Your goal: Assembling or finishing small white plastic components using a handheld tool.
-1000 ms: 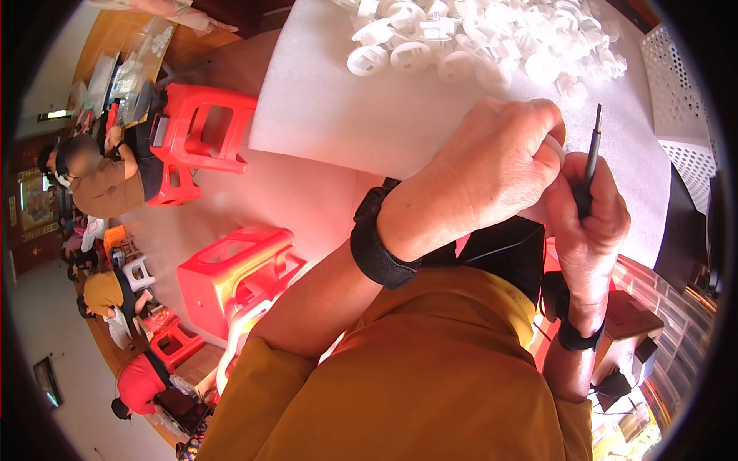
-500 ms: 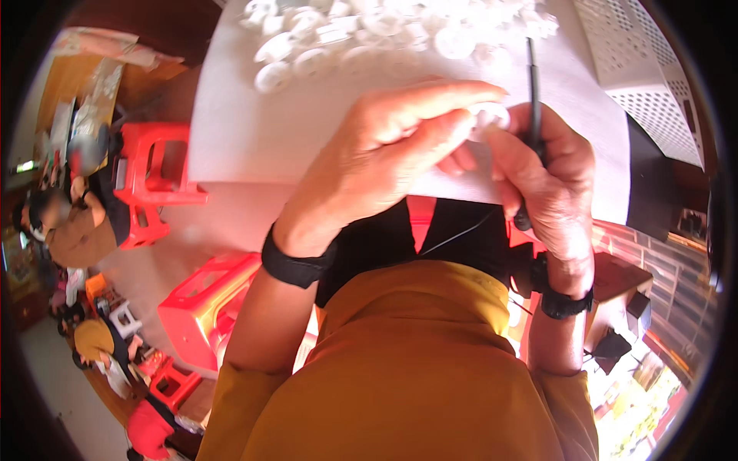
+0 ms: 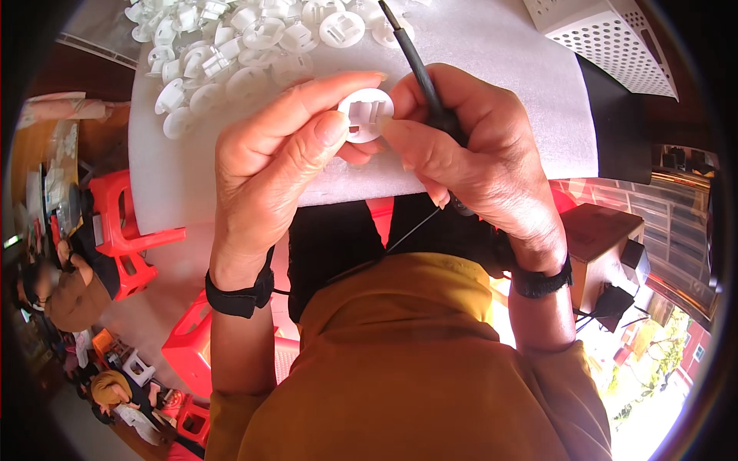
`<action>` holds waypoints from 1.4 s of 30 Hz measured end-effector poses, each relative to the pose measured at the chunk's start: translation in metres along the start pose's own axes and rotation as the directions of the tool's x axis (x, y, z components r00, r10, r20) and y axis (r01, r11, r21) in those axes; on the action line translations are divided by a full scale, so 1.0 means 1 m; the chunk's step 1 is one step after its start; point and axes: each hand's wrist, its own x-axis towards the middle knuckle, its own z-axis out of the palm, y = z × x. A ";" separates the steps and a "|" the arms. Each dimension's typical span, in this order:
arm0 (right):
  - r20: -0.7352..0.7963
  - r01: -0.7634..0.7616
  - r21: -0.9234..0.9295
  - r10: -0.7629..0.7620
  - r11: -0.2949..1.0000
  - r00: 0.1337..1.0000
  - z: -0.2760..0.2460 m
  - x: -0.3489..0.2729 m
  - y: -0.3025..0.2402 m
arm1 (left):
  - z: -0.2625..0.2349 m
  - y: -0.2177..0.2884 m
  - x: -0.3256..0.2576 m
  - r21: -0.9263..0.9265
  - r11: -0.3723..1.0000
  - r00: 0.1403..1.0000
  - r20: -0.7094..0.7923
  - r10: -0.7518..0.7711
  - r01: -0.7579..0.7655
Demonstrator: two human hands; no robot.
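A round white plastic part (image 3: 367, 115) with slots and ribs in its face is held up above the near part of the covered table. My left hand (image 3: 280, 146) is closed on its left edge, thumb in front and fingers behind. Gripped in my right hand (image 3: 477, 146) is a slim black screwdriver-like tool (image 3: 421, 71), its thin shaft pointing up and away to the left. The thumb of that hand also meets the right edge of the part. My palm and fingers hide much of the tool's handle.
Many similar white plastic parts (image 3: 265, 34) lie heaped at the far left of the white-covered table (image 3: 177, 180). A perforated white box (image 3: 607, 34) stands at the far right. Red stools (image 3: 127, 211) and other people (image 3: 81, 288) are off to the left.
Both hands, with the part and the tool, now sit further left in the view, and the part's slotted face shows plainly. The tool leans left instead of standing nearly straight. The whole view has shifted.
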 end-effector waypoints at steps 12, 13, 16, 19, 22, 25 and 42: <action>-0.009 0.130 -0.032 -0.130 0.991 0.991 0.007 0.005 0.011 | 0.000 0.000 -0.002 0.016 1.000 1.000 -0.012 0.015 -0.015; -0.010 0.128 -0.032 -0.129 0.991 0.992 0.006 0.005 0.011 | 0.000 0.000 -0.002 0.014 1.000 1.000 -0.012 0.014 -0.014; -0.007 0.103 -0.063 -0.104 0.993 0.995 0.006 0.005 0.008 | -0.001 0.000 -0.001 0.022 0.999 0.999 0.014 0.030 -0.031; 0.016 0.079 -0.100 -0.078 0.992 0.997 0.006 0.005 0.004 | -0.001 0.000 -0.001 0.039 0.999 1.000 0.019 0.010 -0.010; 0.007 0.052 -0.095 -0.051 0.994 0.999 0.008 0.005 0.003 | 0.000 0.000 -0.002 0.076 0.997 1.000 0.021 0.022 -0.024; 0.017 0.074 -0.114 -0.073 0.991 0.997 0.006 0.006 0.003 | -0.001 -0.001 -0.002 0.075 0.997 1.000 0.010 0.027 -0.027; 0.084 0.197 -0.425 -0.178 0.883 0.980 -0.012 -0.035 0.007 | 0.006 -0.004 0.002 0.084 0.996 0.989 -0.139 0.054 -0.043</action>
